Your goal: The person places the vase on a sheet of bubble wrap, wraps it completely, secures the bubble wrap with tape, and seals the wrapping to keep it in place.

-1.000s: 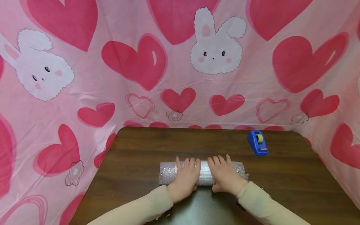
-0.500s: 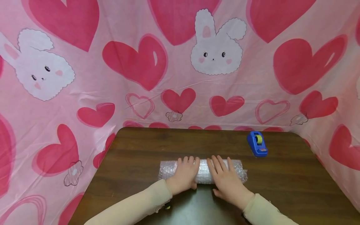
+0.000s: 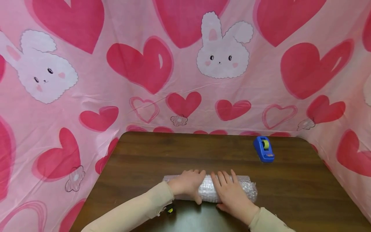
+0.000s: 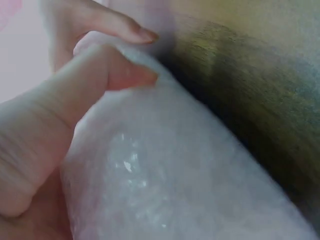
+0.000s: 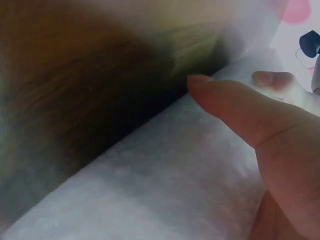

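Observation:
A roll of bubble wrap [image 3: 209,190] lies crosswise on the brown table, its clear bubbled surface shining. My left hand [image 3: 189,184] grips its left part, fingers over the far side and thumb at the near side. In the left wrist view the left thumb [image 4: 85,82] presses on the plastic. On the right part, my right hand [image 3: 233,191] holds the roll, fingers spread over the top and thumb low at the near edge. The right thumb [image 5: 255,117] shows against the wrap in the right wrist view. What the roll contains, if anything, is hidden.
A blue tape dispenser [image 3: 264,149] with a yellowish roll stands at the table's back right. Behind and beside the wooden table [image 3: 174,148] hangs a pink cloth [image 3: 185,77] with hearts and rabbits.
The roll first shifted slightly away, then came nearer the body, both hands moving with it. My left wrist has lowered and turned; the right fingers straightened, then bent a little. The dispenser stays in place.

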The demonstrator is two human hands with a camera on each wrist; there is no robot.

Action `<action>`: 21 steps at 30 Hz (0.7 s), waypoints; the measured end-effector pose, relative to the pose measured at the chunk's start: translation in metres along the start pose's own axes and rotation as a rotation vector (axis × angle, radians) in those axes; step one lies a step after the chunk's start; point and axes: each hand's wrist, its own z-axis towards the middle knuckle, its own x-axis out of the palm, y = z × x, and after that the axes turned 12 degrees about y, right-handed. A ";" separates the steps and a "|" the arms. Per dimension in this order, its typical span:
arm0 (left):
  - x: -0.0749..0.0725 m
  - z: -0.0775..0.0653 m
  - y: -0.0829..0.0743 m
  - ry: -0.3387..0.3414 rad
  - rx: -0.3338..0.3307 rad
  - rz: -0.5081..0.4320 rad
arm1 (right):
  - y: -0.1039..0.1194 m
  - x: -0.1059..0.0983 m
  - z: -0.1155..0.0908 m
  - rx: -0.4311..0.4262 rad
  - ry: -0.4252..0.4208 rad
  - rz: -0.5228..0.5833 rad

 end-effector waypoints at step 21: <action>0.007 -0.012 -0.008 -0.139 -0.021 0.201 | -0.013 -0.004 0.010 -0.055 0.068 0.186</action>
